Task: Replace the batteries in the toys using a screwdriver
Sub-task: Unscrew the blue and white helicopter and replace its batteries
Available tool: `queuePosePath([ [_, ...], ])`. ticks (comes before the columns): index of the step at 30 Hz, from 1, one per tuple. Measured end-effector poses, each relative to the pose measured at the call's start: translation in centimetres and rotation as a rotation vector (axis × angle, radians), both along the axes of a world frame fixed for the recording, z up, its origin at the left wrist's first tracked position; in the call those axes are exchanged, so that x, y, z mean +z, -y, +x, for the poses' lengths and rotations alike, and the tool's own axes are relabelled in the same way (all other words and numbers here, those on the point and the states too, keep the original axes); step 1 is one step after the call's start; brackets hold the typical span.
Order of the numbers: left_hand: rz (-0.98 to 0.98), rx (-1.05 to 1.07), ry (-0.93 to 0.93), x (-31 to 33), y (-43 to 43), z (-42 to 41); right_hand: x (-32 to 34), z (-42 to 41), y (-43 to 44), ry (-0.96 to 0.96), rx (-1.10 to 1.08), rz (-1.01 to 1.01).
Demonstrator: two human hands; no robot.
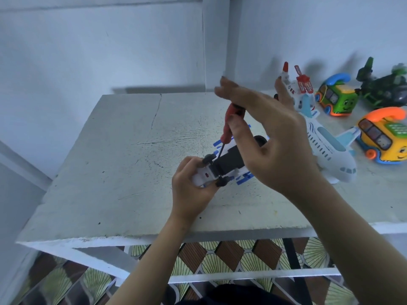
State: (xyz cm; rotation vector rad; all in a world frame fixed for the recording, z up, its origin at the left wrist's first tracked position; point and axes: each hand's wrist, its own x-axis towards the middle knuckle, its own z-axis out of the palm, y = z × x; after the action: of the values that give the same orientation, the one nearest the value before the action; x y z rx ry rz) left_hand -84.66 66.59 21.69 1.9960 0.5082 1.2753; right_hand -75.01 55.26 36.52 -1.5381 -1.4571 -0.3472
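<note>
Head view — right hand (271,133) pinches the red-handled screwdriver (230,123) between thumb and outstretched fingers, tip down at the black underside of the upturned white plastic toy car (229,164). The left hand (191,190) grips the car's front end on the scuffed white table (110,161). The right hand partly hides a white toy aeroplane (326,148) — a yellow toy bus (385,137) and a green toy bus (337,100) stand beyond.

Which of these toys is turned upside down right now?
The white and blue toy gripped by the left hand: its black underside and wheels face up under the red screwdriver. The airplane, green phone bus and yellow phone bus stand upright.
</note>
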Motion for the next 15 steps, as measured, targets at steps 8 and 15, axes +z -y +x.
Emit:
queuePosePath([
  [8, 0.01, -0.003, 0.0, 0.0, -0.03, 0.01, 0.4, 0.13, 0.02, -0.055, -0.083, 0.099],
  [15, 0.008, -0.011, 0.007, 0.16, 0.02, -0.05, 0.04, 0.67, 0.1, -0.073, 0.011, -0.039],
])
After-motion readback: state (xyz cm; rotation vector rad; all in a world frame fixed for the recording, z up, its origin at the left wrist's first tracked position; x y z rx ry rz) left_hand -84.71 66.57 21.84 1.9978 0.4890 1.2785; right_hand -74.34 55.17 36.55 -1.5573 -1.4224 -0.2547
